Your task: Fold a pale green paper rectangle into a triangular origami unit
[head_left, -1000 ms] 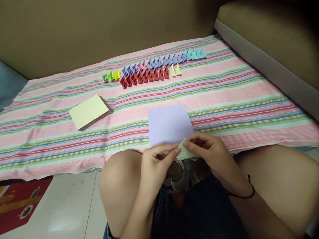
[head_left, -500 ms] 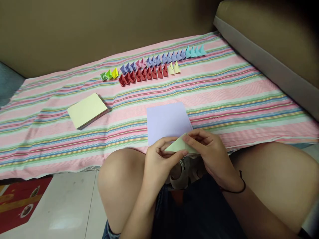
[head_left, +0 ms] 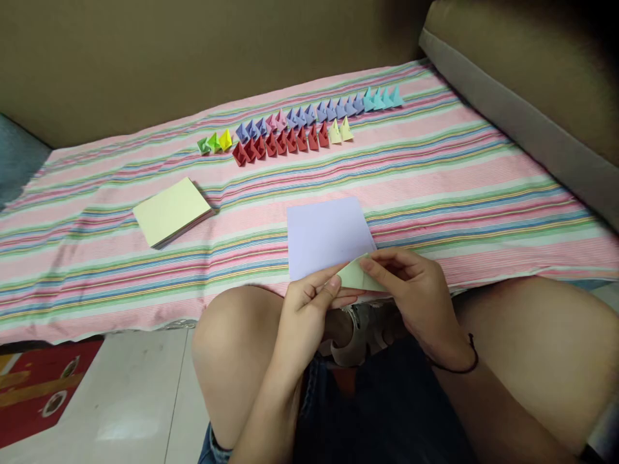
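Between my two hands is a small pale green folded paper (head_left: 354,276), roughly triangular, with a fold line across its face. My left hand (head_left: 309,296) pinches its left corner, thumb on the near face and fingers behind. My right hand (head_left: 411,277) grips the right side near the top point, thumb in front. The paper is held above the front edge of a lavender paper sheet (head_left: 326,232) that lies flat on the striped cloth. Parts of the folded paper are hidden by my fingers.
A stack of pale yellow paper (head_left: 173,209) lies to the left. Behind are rows of small folded paper pieces, among them red ones (head_left: 281,143), lavender ones (head_left: 330,109) and turquoise ones (head_left: 383,98). A padded armrest (head_left: 522,103) borders the right side.
My left thumb has slid back from the paper's middle to its left corner. A fold line now shows on the paper, whose left part looks turned in. My right hand keeps its grip.
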The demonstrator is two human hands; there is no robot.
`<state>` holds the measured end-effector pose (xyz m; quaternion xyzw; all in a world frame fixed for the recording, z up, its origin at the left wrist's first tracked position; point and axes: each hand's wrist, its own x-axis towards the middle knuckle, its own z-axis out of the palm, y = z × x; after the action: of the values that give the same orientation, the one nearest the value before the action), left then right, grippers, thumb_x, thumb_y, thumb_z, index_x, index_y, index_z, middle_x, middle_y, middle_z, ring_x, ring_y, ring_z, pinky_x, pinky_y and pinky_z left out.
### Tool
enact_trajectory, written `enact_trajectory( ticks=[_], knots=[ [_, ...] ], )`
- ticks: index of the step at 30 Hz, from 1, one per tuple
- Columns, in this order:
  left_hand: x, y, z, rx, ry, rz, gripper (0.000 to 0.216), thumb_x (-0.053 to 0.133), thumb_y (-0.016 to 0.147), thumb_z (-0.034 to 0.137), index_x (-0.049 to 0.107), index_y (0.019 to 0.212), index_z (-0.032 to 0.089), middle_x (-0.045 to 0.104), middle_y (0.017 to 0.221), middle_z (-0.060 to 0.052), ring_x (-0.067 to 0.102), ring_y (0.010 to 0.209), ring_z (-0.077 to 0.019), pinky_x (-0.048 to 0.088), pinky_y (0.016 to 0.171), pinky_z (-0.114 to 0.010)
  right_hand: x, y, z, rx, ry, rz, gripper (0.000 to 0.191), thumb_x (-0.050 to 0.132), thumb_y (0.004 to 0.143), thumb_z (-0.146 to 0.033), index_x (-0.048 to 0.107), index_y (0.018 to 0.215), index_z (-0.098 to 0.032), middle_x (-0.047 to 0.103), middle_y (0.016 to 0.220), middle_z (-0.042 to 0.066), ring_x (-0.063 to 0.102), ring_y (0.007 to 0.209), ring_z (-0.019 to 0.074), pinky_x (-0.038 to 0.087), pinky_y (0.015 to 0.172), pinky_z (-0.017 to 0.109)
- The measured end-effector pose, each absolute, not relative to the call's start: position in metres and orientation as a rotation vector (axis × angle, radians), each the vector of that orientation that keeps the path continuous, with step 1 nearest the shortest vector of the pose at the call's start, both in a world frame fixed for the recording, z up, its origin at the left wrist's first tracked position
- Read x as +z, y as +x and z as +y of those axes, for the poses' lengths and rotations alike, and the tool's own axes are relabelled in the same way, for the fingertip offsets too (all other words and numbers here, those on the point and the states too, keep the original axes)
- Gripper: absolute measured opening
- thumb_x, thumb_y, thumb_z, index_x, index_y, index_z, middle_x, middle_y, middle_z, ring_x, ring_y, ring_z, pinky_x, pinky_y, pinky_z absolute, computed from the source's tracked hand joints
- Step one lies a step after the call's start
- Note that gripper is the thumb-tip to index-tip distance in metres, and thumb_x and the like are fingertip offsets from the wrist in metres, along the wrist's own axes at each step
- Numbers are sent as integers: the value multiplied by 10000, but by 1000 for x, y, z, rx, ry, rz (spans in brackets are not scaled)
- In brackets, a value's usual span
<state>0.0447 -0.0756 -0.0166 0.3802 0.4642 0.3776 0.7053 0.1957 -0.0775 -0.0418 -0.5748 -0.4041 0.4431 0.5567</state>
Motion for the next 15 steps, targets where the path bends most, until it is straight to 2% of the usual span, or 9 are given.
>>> enact_trajectory(
  ticks=[4, 7, 11, 15],
  knots=[
    [-14, 43, -77, 821, 789, 983, 396, 563, 868, 312, 609, 1220, 136, 744, 863, -101, 699, 897, -232, 527, 843, -330, -45, 200, -76, 1063, -1344, -955, 136, 769, 690, -316, 713, 770, -221, 710, 746, -8, 648, 685, 136, 526, 633, 246],
    [-11, 45, -78, 843, 815, 1008, 410, 574, 859, 341, 580, 1229, 165, 731, 840, -73, 700, 839, -213, 541, 772, -306, -46, 202, -76, 1069, -1346, -970, 137, 761, 698, -323, 710, 771, -220, 703, 737, -10, 633, 673, 132, 511, 616, 239],
    [-14, 50, -78, 879, 999, 1140, 347, 743, 711, 290, 647, 1020, 166, 683, 740, -9, 642, 641, -132, 506, 607, -208, -41, 197, -78, 1125, -1321, -1027, 118, 745, 714, -314, 690, 742, -213, 687, 713, -20, 624, 656, 121, 495, 600, 220],
    [-21, 49, -79, 860, 1150, 1265, 229, 744, 695, 262, 665, 884, 162, 692, 781, -19, 598, 622, -117, 451, 541, -190, -36, 193, -79, 1216, -1312, -1073, 124, 719, 738, -295, 680, 822, -213, 688, 735, -22, 632, 676, 115, 488, 599, 203]
  ],
)
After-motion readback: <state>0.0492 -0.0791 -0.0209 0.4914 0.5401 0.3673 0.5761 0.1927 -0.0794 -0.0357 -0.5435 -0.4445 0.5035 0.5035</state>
